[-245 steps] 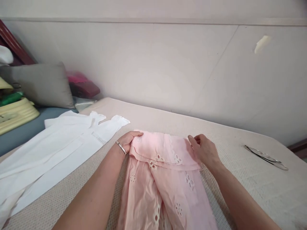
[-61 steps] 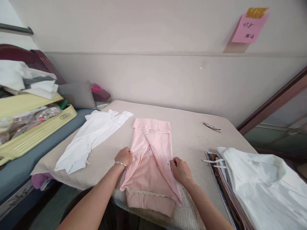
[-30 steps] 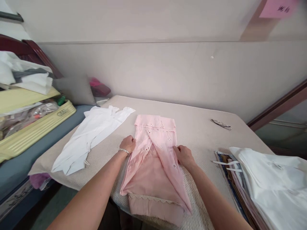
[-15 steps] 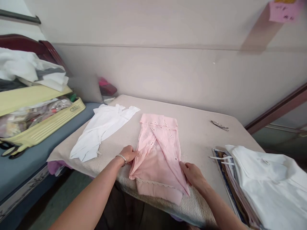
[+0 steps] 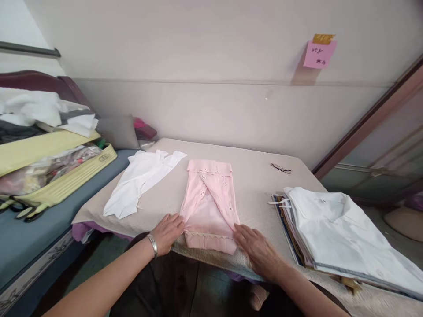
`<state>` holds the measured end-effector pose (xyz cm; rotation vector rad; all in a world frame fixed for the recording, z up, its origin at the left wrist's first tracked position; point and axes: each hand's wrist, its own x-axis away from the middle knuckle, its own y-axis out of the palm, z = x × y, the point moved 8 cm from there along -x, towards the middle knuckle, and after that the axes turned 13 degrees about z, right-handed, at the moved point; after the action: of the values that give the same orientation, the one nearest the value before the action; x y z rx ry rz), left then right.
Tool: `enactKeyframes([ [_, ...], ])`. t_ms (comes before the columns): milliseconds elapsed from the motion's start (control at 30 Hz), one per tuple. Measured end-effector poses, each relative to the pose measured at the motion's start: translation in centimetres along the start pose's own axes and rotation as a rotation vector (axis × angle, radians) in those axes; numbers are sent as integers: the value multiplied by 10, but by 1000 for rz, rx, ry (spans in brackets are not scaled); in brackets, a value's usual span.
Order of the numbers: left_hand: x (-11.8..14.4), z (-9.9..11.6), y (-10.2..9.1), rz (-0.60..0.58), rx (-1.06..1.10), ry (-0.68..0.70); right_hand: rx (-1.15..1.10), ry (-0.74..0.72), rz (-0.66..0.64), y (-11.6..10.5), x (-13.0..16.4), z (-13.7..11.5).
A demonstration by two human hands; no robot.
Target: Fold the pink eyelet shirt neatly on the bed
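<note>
Beige padded wall (image 5: 211,114) runs across the back, with a pink sticky note (image 5: 319,53) stuck up on the right, and below it sits a table (image 5: 257,185) covered in a textured beige cloth. Only one view on my screen, the head cam, so that's all I've got.

Dead centre on the table is a pink garment (image 5: 209,202) with little eyelet cutouts, folded into a long narrow strip, its scalloped hem at the near edge of the table. From what I can see, the left hand (image 5: 168,231) lies flat with the fingers spread, its fingertips touching the garment's lower left corner; there's a silver bangle (image 5: 152,245) on that wrist. The right hand (image 5: 254,246) is also flat and open, palm down, fingertips against the garment's lower right corner. So both hands are open and apart, one at each side of the hem, neither one gripping anything.

Left of the pink piece lies a white garment (image 5: 140,182), spread out at an angle, not touching the pink one. Over on the right there's a stack of folded clothes (image 5: 330,233) with a white shirt on top. Near the far edge of the table I can make out a pair of glasses (image 5: 280,167).

Far left, off the table, sits a yellow case (image 5: 62,178) stuffed with things, with white and grey fabric (image 5: 42,110) piled above it and a grey cushion (image 5: 119,132) just behind.
</note>
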<state>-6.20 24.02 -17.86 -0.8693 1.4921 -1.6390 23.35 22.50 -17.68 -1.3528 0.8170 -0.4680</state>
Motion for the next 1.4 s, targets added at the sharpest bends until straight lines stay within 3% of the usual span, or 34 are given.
enactKeyframes([
  [133, 3, 17, 34, -52, -126, 98, 48, -144, 17, 29, 5, -16],
  [233, -4, 19, 36, -31, -167, 108, 113, -176, 67, 32, -5, -21],
  [333, -9, 20, 24, 4, -135, 122, 86, -110, 56, 24, -17, -19],
  [567, -27, 17, 1, -18, -74, 6, -114, 315, -87, 9, -33, 8],
  [733, -26, 25, -16, 44, -84, -4, -138, 293, -103, -9, -25, 4],
  [900, 9, 56, -42, 131, 116, 115, -321, 257, -173, -52, 11, -20],
  [1000, 28, 64, -51, -10, 378, 93, -569, 281, -286, -76, 26, -33],
  [1100, 23, 51, -58, -214, 725, -26, -866, 347, -364, -91, 19, -24],
  [1167, -1, 32, -69, -223, 935, -80, -1018, 409, -309, -94, -2, 1],
  [1267, -61, -11, -81, -56, 1221, -232, -1110, 516, -112, -83, -54, 60],
  [1400, -137, -72, -56, 294, 1487, -673, -1133, 873, 149, -29, -116, 138],
])
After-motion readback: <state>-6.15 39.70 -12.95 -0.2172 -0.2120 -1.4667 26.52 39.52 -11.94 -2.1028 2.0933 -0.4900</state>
